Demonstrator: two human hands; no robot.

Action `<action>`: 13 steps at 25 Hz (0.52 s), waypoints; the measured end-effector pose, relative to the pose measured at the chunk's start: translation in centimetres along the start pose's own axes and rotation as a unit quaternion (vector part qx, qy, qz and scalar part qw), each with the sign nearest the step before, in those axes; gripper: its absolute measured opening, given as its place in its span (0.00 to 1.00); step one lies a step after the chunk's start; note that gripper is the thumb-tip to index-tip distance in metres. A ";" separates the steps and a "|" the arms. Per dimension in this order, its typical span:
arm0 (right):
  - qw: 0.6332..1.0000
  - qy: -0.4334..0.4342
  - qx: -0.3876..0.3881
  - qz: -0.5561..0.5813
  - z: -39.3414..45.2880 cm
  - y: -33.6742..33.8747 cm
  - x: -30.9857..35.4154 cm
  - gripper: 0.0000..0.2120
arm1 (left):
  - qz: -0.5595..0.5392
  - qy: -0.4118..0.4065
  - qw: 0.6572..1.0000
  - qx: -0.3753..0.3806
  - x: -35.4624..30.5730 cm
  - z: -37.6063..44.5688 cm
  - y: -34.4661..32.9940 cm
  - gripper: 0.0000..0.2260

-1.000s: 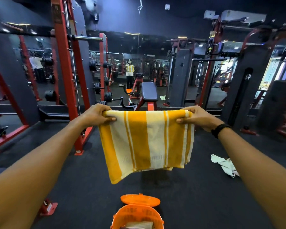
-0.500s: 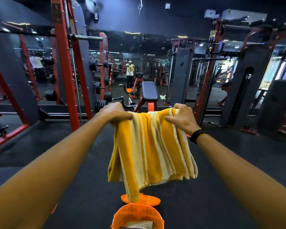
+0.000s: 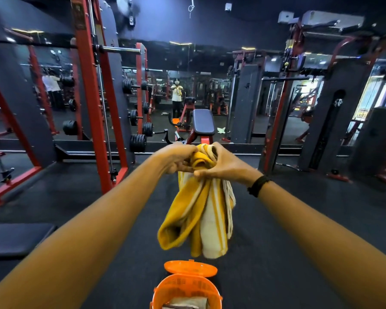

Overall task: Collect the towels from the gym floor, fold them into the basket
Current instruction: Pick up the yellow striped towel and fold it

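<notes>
Both arms are stretched out in front, and the two hands meet at the top edge of the yellow-and-white striped towel [image 3: 201, 210]. The left hand [image 3: 176, 158] has its fingers curled round the bunched upper corner, and the right hand [image 3: 223, 166], a black band [image 3: 257, 186] at its wrist, pinches the same gathered edge, so the knuckles of both nearly touch. The towel hangs down from them folded lengthwise in loose, doubled layers, its lower end in the air just above the orange basket [image 3: 187, 286]. The basket stands on the dark gym floor [image 3: 288, 230] directly below the hands, its lid [image 3: 190, 268] tipped open on the far side, and a pale folded cloth [image 3: 185, 303] lies inside it. Beyond the basket stands a padded bench [image 3: 203, 123]; to the left of the basket rises a red rack [image 3: 91, 97] with black weight plates [image 3: 138, 142] stacked behind it.
</notes>
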State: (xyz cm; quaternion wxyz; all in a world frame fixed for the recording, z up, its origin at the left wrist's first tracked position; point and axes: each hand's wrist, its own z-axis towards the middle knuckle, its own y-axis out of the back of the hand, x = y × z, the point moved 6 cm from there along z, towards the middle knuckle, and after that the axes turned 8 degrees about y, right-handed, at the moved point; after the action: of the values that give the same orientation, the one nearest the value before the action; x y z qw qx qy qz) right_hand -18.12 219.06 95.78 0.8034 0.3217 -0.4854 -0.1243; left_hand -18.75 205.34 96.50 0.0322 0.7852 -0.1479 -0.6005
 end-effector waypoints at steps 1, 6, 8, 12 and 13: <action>0.999 0.009 -0.028 -0.035 0.1 0.4 -0.4 0.30 | -0.005 -0.010 1.000 0.027 -0.2 0.0 -0.4 0.08; 0.978 0.038 -0.131 0.159 -0.9 4.2 -2.0 0.21 | 0.121 -0.193 0.972 -0.064 -2.0 0.5 3.0 0.26; 0.963 0.054 -0.104 0.243 -1.2 4.7 -1.9 0.21 | 0.174 -0.214 0.956 -0.100 -2.1 0.8 4.1 0.41; 0.955 0.050 -0.142 0.255 -1.1 4.2 -1.5 0.22 | 0.075 -0.195 0.977 -0.043 -1.8 0.4 2.2 0.26; 0.960 0.042 -0.152 0.233 -1.0 4.0 -1.7 0.28 | 0.038 -0.213 0.974 -0.062 -2.1 0.0 2.2 0.22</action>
State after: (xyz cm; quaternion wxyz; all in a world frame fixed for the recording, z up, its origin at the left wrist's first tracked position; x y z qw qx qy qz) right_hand -18.59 223.38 96.84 0.8693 0.0787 -0.4879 0.0082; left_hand -19.70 203.82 98.94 0.0715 0.6296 -0.1431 -0.7603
